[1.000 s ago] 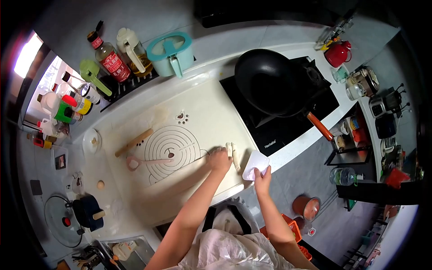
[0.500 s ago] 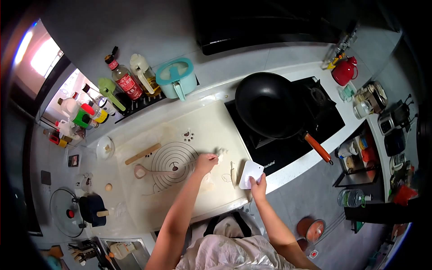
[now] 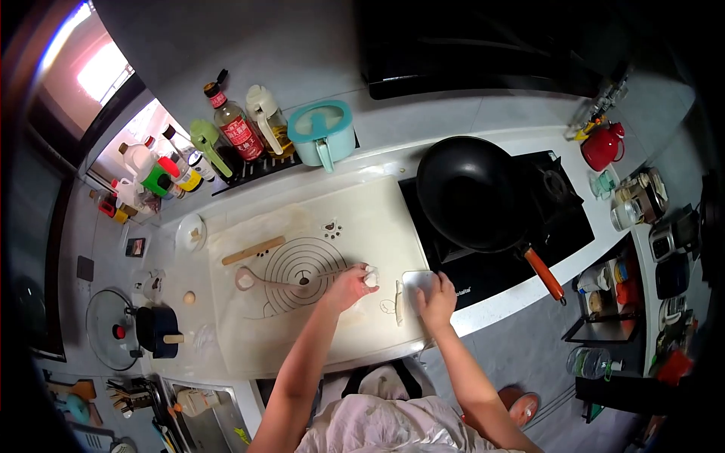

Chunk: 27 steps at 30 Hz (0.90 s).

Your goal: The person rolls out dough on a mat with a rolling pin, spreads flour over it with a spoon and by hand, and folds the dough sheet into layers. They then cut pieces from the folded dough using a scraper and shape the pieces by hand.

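Observation:
My left hand (image 3: 350,289) pinches a small lump of white dough (image 3: 371,277) above the pastry mat (image 3: 355,211), which is printed with concentric circles. A white dough scraper (image 3: 414,282) lies at the mat's right edge. My right hand (image 3: 436,303) rests over the scraper's right side, fingers apart; the fingertips' contact with it is partly hidden. Between the hands, a thin strip of dough (image 3: 400,303) lies lengthwise on the mat. A wooden spoon (image 3: 245,279) lies across the circles, its handle reaching toward my left hand. Beyond it is a wooden rolling pin (image 3: 254,251).
A black wok (image 3: 472,196) with a wooden handle sits on the hob (image 3: 563,226) at right. Several bottles (image 3: 240,132) and a teal lidded jug (image 3: 321,136) line the back. At left are a small dish (image 3: 191,232), an egg (image 3: 189,297) and a dark pot (image 3: 155,332).
The scraper has gone from being held up in my right hand to lying flat, with the fingers spread over it. My left hand has lifted a dough lump. The view has shifted slightly.

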Available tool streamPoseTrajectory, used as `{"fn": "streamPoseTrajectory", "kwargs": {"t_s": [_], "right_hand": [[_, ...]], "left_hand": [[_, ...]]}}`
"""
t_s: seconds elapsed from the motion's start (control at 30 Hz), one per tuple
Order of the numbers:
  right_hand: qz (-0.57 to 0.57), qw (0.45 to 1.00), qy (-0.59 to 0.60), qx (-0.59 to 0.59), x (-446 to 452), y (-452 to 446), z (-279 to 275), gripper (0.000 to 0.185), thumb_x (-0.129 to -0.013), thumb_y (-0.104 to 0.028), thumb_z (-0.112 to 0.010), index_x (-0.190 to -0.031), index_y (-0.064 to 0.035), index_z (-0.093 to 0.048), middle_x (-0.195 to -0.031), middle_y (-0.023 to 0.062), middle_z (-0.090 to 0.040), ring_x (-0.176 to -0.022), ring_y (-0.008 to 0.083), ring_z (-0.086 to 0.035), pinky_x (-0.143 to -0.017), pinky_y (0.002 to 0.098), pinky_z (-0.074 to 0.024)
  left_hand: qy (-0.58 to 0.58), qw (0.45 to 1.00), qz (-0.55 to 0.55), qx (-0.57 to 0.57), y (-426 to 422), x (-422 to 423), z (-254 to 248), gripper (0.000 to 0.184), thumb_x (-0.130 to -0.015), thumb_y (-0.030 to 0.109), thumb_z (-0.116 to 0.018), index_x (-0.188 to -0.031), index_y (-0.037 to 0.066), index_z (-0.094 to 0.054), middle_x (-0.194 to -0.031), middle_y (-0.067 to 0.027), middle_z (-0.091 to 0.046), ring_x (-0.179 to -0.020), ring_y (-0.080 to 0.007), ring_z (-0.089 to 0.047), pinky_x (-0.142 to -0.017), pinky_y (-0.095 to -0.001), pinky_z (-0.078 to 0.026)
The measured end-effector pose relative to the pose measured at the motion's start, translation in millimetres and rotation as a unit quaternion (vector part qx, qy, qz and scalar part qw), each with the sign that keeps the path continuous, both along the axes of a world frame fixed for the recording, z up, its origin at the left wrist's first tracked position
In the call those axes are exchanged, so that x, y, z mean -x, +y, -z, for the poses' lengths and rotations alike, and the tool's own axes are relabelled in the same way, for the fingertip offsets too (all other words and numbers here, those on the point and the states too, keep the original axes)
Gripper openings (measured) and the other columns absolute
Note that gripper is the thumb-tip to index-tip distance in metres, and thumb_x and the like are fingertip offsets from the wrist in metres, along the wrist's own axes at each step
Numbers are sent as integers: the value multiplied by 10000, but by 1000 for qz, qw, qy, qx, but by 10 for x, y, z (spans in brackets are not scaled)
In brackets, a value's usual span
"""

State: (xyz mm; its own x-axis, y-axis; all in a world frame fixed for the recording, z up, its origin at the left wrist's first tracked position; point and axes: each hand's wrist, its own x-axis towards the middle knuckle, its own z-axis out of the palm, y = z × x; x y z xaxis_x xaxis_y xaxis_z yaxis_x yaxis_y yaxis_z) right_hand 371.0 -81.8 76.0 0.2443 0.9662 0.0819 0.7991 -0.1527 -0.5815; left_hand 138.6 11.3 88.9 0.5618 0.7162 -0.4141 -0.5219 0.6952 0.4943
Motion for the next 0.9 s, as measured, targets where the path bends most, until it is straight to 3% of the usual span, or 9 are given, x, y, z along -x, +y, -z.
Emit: {"fn": "streamPoseTrajectory", "kwargs": {"t_s": [0.07,0.13,0.27,0.37,0.5,0.57,0.7,0.8,0.9], "right_hand": [[-160,978,102,-87,55,104,-77,623,-780,-175,-715,-1315,3,-451,-1362,204,-468,-1234,359,-478,-1000,411,-418],[-212,934,284,-44,321,153,-268,612,-810,-184,-702,-1350,-43,-452,-1340,184,-510,-1224,312,-503,-1025,404,-402],[-159,771,602,132,464,214,-190,367,-923,-104,-580,-1266,4,-507,-1106,96,-664,-1048,179,-620,-931,295,-459],[-117,733,638,206,423,156,-294,228,-954,-85,-525,-1156,3,-585,-1019,61,-686,-972,134,-641,-860,253,-475],[-71,707,671,212,441,79,-403,214,-950,-85,-533,-1130,-5,-615,-1009,53,-688,-946,120,-636,-828,239,-472],[-75,749,636,171,490,77,-303,207,-944,-91,-547,-1120,-11,-621,-983,39,-685,-938,113,-633,-814,231,-471],[-68,848,509,130,550,-4,-50,182,-925,-99,-589,-1085,-30,-642,-953,19,-681,-892,93,-625,-777,214,-468],[-35,768,608,199,538,35,-173,106,-915,-112,-615,-998,-60,-657,-938,16,-682,-844,92,-623,-738,219,-479],[107,704,675,194,612,47,-187,68,-895,-126,-649,-939,-75,-660,-864,4,-666,-709,73,-550,-691,189,-434]], "left_hand": [[-5,999,49,-1,-53,10,15,131,-884,108,-541,-1001,69,-585,-960,-58,-651,-895,-200,-634,-816,-400,-522],[-10,994,111,-6,-68,-8,-117,144,-888,109,-540,-1017,68,-589,-962,-50,-653,-875,-184,-636,-770,-364,-534],[18,1000,6,17,-109,-60,-306,154,-913,109,-550,-1058,61,-571,-903,-33,-640,-769,-148,-618,-674,-303,-517],[-94,992,-26,82,-46,170,170,157,-931,133,-549,-1071,63,-566,-896,-40,-641,-772,-140,-619,-661,-282,-514],[142,985,-88,44,-198,52,-74,223,-919,231,-599,-1056,58,-568,-895,-39,-634,-765,-118,-601,-644,-257,-506],[319,944,-90,2,-316,-51,-227,268,-907,292,-628,-1008,49,-580,-932,-39,-634,-771,-117,-587,-637,-258,-503],[453,887,60,-70,-432,-199,-424,271,-867,260,-689,-967,13,-637,-906,-30,-649,-782,-112,-598,-615,-264,-504],[362,905,-20,-222,-521,-181,-114,186,-872,169,-676,-962,9,-645,-904,-39,-655,-807,-104,-603,-643,-261,-502],[316,919,-35,-232,-578,-166,-51,152,-877,80,-646,-1004,6,-609,-943,-54,-653,-841,-106,-607,-711,-256,-504]]}}
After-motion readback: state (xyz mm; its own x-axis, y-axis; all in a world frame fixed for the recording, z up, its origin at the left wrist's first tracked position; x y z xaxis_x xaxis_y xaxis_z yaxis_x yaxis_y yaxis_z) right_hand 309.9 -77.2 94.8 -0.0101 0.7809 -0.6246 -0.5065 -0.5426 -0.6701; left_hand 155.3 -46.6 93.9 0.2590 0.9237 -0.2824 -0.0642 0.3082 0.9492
